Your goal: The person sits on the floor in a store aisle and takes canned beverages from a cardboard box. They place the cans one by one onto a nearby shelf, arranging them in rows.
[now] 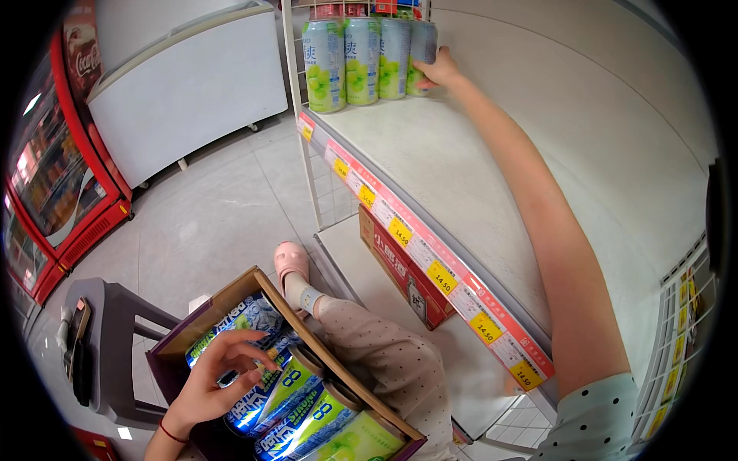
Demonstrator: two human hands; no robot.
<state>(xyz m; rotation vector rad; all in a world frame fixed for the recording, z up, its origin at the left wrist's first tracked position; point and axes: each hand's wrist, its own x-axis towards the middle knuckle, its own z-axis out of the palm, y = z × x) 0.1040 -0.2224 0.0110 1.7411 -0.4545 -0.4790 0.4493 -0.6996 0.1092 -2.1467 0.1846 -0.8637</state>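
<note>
My right hand [441,70] reaches to the back of the white shelf [461,167], its fingers around a pale blue-green drink can [424,46] with grapes printed on it. That can stands upright at the end of a row of matching cans [362,63]. My left hand [216,374] hovers over an open cardboard box [230,295], fingers curled but apart, with nothing visible in them. Inside the box lie blue-and-green cans [282,397] and a light green can [357,441] with grapes on it.
Price tags [400,230] line the shelf's front edge. Below stands a red carton [403,276]. A grey plastic stool [115,346] holding a phone [79,340] is at the left. Farther off are a white chest freezer [190,98] and a red drinks fridge [63,173].
</note>
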